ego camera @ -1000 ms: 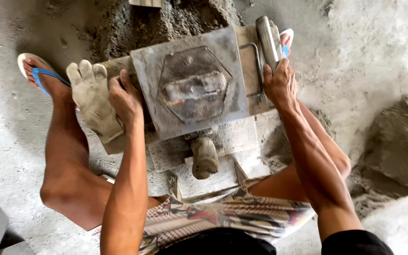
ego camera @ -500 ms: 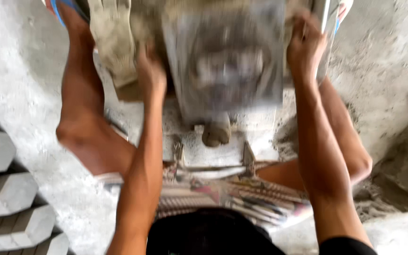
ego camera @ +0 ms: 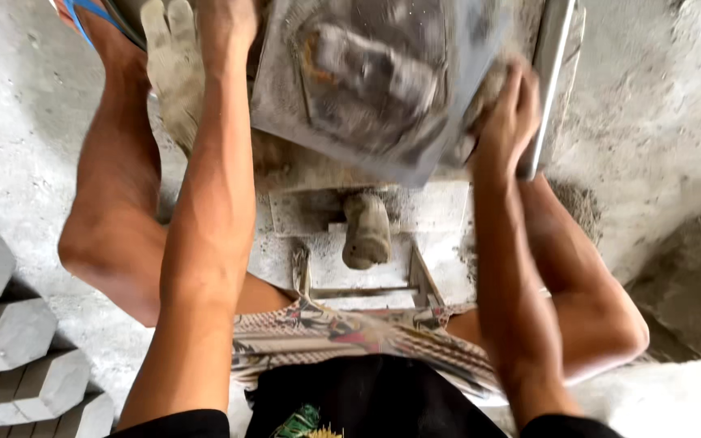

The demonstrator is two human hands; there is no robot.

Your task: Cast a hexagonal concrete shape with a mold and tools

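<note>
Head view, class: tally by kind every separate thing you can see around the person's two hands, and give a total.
Hexagonal grey blocks, stacked at left: 4
Metal mould plate, tilted, gripped by left hand and right hand: 1
Work glove: 1
Trowel: 1
Blue sandal: 1
Total: 8

Soft, even daylight with no glare. The metal mould (ego camera: 375,81) and right hand (ego camera: 505,122) at the far side are motion-blurred; dark shadow lies under the legs at left.

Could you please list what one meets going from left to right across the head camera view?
Grey blocks → work glove → left hand → metal mould → right hand → sand heap.
</note>
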